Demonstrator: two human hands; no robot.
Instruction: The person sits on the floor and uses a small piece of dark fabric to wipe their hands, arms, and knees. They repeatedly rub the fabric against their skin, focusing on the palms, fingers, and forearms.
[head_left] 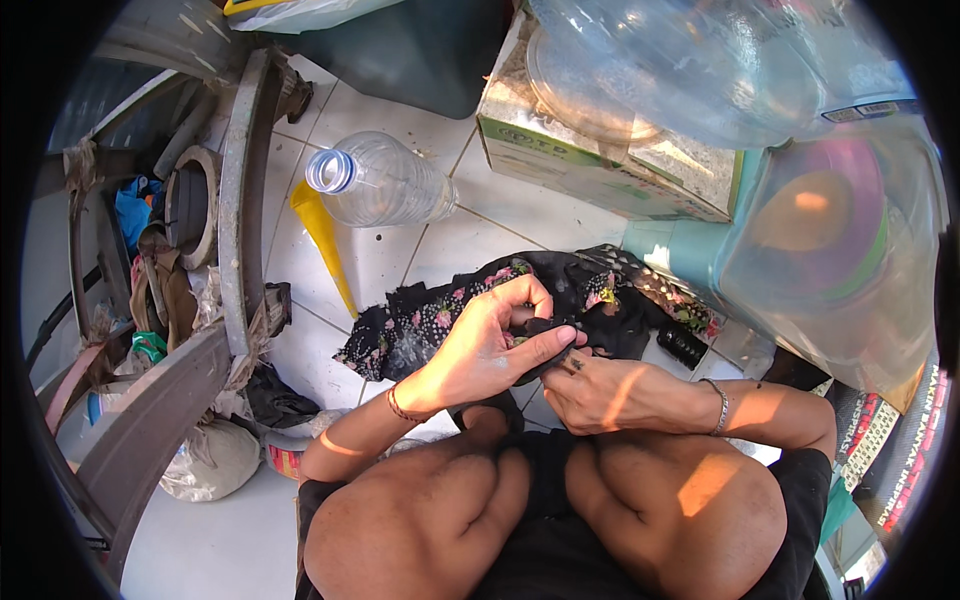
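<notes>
My left hand (480, 345) pinches a small piece of black fabric (540, 328) between thumb and bent fingers. Against it, my right hand (625, 395) is closed on the lower edge of the same piece, its fingertips partly hidden. Both hands meet just beyond my knees. Beneath and past them, a crumpled black floral cloth (430, 322) with pink flowers and white dots spreads over the tiles. Whether the held piece is joined to that cloth, I cannot tell. A short black ridged cylinder (681, 346) lies by the cloth's right end.
An uncapped clear plastic bottle (385, 185) and a yellow pointed cone (322, 245) lie on the white tiles (510, 225). A cardboard box (610, 180) stands at far right, near a plastic-covered teal container (690, 250). Along the left runs a worn frame (245, 200) with clutter behind it.
</notes>
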